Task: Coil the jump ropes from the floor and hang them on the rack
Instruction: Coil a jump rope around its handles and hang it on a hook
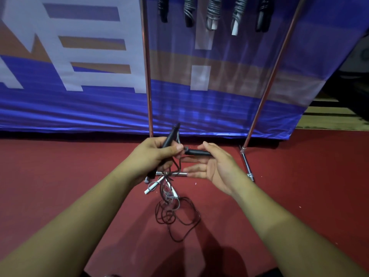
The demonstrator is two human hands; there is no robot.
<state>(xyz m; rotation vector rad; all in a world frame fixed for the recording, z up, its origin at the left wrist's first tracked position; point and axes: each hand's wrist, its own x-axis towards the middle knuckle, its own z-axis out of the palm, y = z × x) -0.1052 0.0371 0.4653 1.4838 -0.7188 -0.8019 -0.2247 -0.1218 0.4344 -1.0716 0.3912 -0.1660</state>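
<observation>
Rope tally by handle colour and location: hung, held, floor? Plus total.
Hung black-handled ropes: 3
Hung white-handled ropes: 2
Held black-handled rope: 1
Floor white-handled rope: 1
Total: 7

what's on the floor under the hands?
Loose black rope loops and a white-handled grey rope lie tangled on the red floor, by the rack's base bar. The left hand and right hand hide part of that bar and of the rising cord.
</observation>
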